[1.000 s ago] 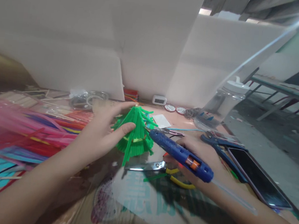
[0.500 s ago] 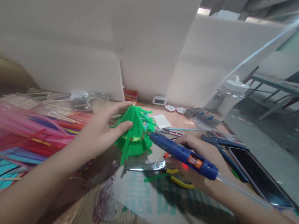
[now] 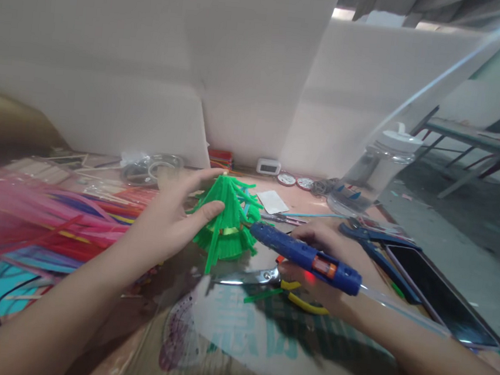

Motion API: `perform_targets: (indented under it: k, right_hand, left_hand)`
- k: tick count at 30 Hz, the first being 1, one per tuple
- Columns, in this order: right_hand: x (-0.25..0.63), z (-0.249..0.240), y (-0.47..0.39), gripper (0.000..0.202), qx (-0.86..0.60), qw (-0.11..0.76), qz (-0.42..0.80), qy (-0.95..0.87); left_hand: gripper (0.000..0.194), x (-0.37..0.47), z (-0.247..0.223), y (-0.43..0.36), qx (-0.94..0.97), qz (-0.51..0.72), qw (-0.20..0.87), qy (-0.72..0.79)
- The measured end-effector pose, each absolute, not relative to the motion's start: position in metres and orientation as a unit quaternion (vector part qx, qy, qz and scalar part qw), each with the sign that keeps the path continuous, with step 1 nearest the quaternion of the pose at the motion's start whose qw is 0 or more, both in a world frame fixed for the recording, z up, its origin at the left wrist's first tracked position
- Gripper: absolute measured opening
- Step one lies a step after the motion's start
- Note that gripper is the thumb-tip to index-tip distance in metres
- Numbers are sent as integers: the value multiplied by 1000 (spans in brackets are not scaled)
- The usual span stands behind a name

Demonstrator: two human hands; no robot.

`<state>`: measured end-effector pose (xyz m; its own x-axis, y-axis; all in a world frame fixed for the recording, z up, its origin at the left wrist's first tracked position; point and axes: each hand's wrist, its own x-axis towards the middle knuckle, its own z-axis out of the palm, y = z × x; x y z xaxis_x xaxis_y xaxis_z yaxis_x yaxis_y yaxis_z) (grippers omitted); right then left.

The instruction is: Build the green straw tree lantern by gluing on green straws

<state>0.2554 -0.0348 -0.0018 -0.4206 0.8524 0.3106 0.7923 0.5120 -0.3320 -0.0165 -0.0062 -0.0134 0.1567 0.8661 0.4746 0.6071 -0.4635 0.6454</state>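
Observation:
A cone-shaped green tree of pipe cleaners stands upright near the middle. My left hand grips it from the left, thumb across the front and index finger near the tip. My right hand is wrapped round a blue hot glue gun, with a clear glue stick poking out of its back end. The gun's nozzle points left and meets the tree's right side, or nearly so; I cannot tell if it touches. Below the gun lie scissors with yellow-edged handles, beside a loose green strip.
Pink, red and blue pipe cleaners pile up at left. A protractor lies in front. To the right are a phone, blue-handled pliers and a clear bottle. A small white digital clock stands at the back.
The view has shifted slightly. Both hands keep their hold, and the glue gun's nozzle stays by the tree's right side, perhaps a touch lower.

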Motion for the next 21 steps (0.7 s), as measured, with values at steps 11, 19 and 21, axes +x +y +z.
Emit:
perform_targets:
  k: [11, 19, 21]
  right_hand:
    - [256, -6, -32, 30, -500, 225, 99, -830]
    - [254, -4, -34, 31, -498, 225, 100, -832]
    - [253, -5, -34, 31, -495, 234, 93, -832]
  left_hand:
    - [48, -15, -13, -8, 746, 422, 152, 493]
    - [48, -15, -12, -8, 745, 423, 148, 495]
    - [49, -15, -12, -8, 746, 420, 141, 497]
